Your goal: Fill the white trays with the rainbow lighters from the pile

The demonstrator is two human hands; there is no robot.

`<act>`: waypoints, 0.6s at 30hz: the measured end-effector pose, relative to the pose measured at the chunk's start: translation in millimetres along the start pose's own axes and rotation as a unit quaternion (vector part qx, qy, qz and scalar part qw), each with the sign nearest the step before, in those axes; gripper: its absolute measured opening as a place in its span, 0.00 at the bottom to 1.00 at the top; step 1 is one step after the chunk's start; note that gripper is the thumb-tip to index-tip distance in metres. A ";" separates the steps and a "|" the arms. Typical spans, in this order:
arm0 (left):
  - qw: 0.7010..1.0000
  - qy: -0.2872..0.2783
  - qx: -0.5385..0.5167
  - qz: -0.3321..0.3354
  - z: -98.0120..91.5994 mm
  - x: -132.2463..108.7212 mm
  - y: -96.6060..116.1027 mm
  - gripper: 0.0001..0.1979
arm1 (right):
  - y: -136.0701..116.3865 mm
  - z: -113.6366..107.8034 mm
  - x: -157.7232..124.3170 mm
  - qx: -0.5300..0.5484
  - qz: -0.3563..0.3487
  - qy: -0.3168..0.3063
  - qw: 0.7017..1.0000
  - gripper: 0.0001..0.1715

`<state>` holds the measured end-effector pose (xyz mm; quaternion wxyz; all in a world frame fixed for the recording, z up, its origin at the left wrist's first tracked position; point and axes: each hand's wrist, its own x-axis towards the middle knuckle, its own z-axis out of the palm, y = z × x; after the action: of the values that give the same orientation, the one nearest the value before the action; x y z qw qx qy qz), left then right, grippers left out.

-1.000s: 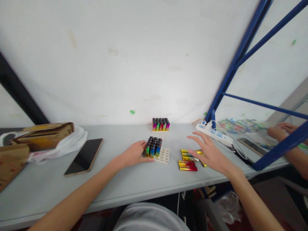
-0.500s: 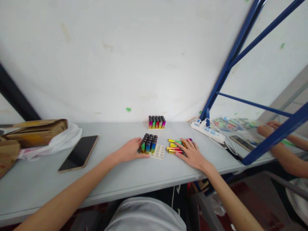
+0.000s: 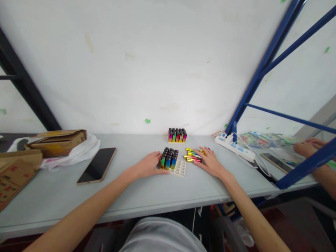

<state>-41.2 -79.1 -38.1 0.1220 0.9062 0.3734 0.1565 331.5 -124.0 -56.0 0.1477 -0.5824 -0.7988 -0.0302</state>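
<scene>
My left hand [image 3: 149, 165] grips the left side of a white tray [image 3: 180, 168], its thumb in front and fingers behind. Lighters [image 3: 168, 159] with black tops and shiny rainbow bodies stand upright in the tray's left part; the holes on its right are bare. My right hand [image 3: 211, 162] lies palm down with fingers spread over loose shiny lighters [image 3: 193, 155], which lie flat in a small heap. It partly hides them, and I cannot make out anything gripped under the palm.
A second filled block of lighters [image 3: 177, 135] stands near the wall. At left are a phone [image 3: 97, 166], an open cardboard box [image 3: 61, 143] and a white plastic bag [image 3: 86, 148]. A power strip [image 3: 235, 147] lies by the blue frame [image 3: 262, 70] at right; another person's hands [image 3: 306, 148] are beyond it.
The camera view has turned a little to the left, so everything sits further right. The right hand's fingers have shifted slightly over the loose lighters. The left hand keeps its hold.
</scene>
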 end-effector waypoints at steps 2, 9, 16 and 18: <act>1.000 -0.008 0.006 -0.008 -1.8 0.0 2.1 0.34 | 0.3 0.1 -1.4 0.020 -0.039 0.025 0.999 0.31; 1.000 -0.001 0.008 -0.007 -2.2 0.1 3.6 0.34 | -6.5 -1.8 -1.3 0.101 -0.104 0.072 0.987 0.14; 1.000 0.005 0.006 -0.006 -0.4 -0.2 1.7 0.35 | -20.4 -29.8 10.3 0.162 -0.047 0.063 0.984 0.19; 1.000 -0.001 0.008 -0.003 -0.7 -0.4 2.0 0.36 | -25.9 -45.7 22.4 0.204 -0.029 0.050 0.977 0.21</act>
<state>-40.4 -80.7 -36.8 0.1157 0.9060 0.3776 0.1526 310.1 -121.7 -3.1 0.3023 -0.5145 -0.7962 0.1001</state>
